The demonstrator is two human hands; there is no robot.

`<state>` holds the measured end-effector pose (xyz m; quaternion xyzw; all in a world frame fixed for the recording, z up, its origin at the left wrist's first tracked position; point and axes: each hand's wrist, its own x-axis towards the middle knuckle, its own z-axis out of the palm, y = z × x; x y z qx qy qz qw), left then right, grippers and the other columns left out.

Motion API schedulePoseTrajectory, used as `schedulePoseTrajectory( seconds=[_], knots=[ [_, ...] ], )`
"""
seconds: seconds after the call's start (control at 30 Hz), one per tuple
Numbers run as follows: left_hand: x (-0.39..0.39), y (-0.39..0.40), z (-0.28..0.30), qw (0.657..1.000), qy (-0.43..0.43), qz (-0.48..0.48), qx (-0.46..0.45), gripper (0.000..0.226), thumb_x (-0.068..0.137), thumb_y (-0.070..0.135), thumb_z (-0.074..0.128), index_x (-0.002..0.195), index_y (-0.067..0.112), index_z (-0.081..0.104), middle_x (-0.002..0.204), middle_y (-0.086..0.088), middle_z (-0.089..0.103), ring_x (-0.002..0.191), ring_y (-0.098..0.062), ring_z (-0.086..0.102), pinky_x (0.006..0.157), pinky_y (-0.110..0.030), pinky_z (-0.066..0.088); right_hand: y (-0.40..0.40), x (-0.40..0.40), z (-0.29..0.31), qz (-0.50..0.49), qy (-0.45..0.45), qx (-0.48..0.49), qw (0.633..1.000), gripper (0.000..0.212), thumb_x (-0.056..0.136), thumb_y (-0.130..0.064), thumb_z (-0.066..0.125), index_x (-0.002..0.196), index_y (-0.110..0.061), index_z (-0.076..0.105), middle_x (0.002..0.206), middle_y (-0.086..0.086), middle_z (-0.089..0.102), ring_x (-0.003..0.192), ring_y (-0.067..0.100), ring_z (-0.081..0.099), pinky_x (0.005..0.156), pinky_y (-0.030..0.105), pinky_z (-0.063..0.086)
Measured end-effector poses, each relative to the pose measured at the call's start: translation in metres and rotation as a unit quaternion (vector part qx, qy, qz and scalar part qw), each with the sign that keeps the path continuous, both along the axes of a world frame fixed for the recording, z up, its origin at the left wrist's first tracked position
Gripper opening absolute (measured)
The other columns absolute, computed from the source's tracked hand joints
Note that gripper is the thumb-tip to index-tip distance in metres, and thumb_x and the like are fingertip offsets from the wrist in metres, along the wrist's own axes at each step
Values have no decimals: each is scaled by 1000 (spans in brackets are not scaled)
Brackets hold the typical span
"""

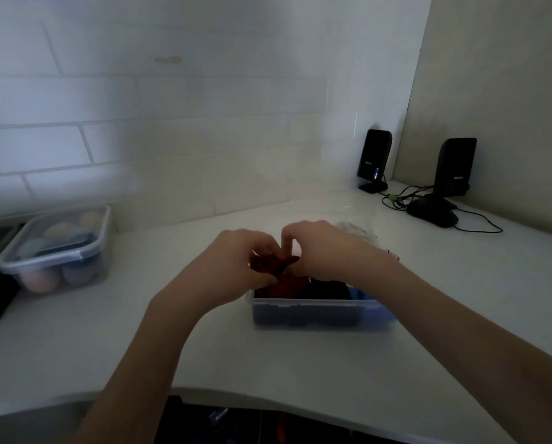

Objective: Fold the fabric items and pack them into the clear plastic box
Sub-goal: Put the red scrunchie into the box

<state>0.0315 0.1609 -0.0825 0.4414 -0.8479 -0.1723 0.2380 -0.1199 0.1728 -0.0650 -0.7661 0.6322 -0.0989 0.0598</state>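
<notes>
A clear plastic box (316,310) with blue clips stands on the white counter in front of me. Dark fabric (329,288) lies inside it on the right, and red fabric (285,283) fills its left part. My left hand (236,264) and my right hand (322,248) meet just above the box's far left corner. Both pinch a bunched piece of the red fabric between their fingertips. The hands hide the far rim of the box.
A second lidded clear box (56,248) with rolled pale items stands at the left by the wall. Two black speakers (374,158) (454,169) and their cables (479,224) occupy the back right corner. A crumpled clear wrapper (357,230) lies behind my right hand.
</notes>
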Motion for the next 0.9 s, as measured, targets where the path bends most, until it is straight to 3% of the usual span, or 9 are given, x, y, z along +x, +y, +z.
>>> schedulePoseTrajectory(
  seconds=[0.13, 0.23, 0.3, 0.4, 0.5, 0.6, 0.7, 0.9],
  knots=[
    [-2, 2, 3, 992, -109, 17, -56, 37, 74, 26, 72, 110, 32, 63, 109, 8, 62, 104, -17, 50, 92, -38, 43, 3, 3, -5, 12, 63, -43, 997, 25, 86, -20, 57, 107, -13, 46, 100, 10, 56, 81, 24, 50, 66, 32, 35],
    [-1, 3, 9, 994, -99, 6, -46, 32, 72, 20, 75, 102, 22, 65, 100, 7, 63, 95, -13, 56, 87, -32, 46, 1, 2, -7, 72, 40, -31, 996, 24, 85, -16, 55, 108, -16, 52, 104, 9, 61, 88, 26, 55, 68, 30, 38],
    [-5, 4, 12, 987, -155, 6, -47, 30, 74, 16, 72, 103, 21, 67, 100, 5, 68, 93, -15, 62, 88, -34, 48, -2, 0, -9, 80, 34, -1, 996, 27, 81, -11, 57, 108, -16, 58, 105, 7, 64, 93, 24, 58, 71, 29, 41],
    [-19, 0, 9, 951, -291, 25, -106, 30, 80, 21, 63, 110, 23, 62, 108, 4, 67, 103, -19, 60, 108, -34, 32, -6, -3, -10, 67, 44, 37, 996, 29, 80, -11, 60, 109, -12, 61, 105, 7, 65, 86, 20, 56, 71, 27, 41],
    [-31, -5, 5, 931, -340, 35, -128, 19, 84, 22, 56, 103, 22, 60, 106, 0, 66, 104, -20, 59, 113, -36, 21, -9, -4, -10, 57, 58, 50, 995, 29, 80, -19, 64, 107, -9, 62, 105, 10, 66, 89, 24, 60, 71, 29, 44],
    [-34, -8, 4, 927, -349, 40, -131, 15, 87, 25, 54, 100, 21, 60, 100, 0, 66, 96, -22, 59, 104, -35, 31, -13, -4, -12, 52, 69, 52, 995, 34, 76, -25, 68, 106, -12, 62, 104, 9, 67, 85, 23, 58, 69, 27, 42],
    [-32, -8, 2, 927, -349, 52, -130, 16, 85, 24, 55, 101, 20, 59, 90, 0, 63, 75, -20, 52, 73, -30, 39, -12, -3, -11, 52, 68, 65, 994, 39, 74, -26, 70, 109, -14, 59, 106, 7, 65, 82, 20, 53, 70, 28, 42],
    [-35, -8, 5, 932, -349, 64, -75, 9, 85, 24, 56, 92, 19, 56, 83, -1, 54, 74, -20, 51, 67, -30, 38, -12, 4, -13, 57, 98, 58, 992, 41, 78, -24, 67, 116, -10, 57, 112, 10, 64, 99, 25, 59, 72, 26, 42]
  ],
)
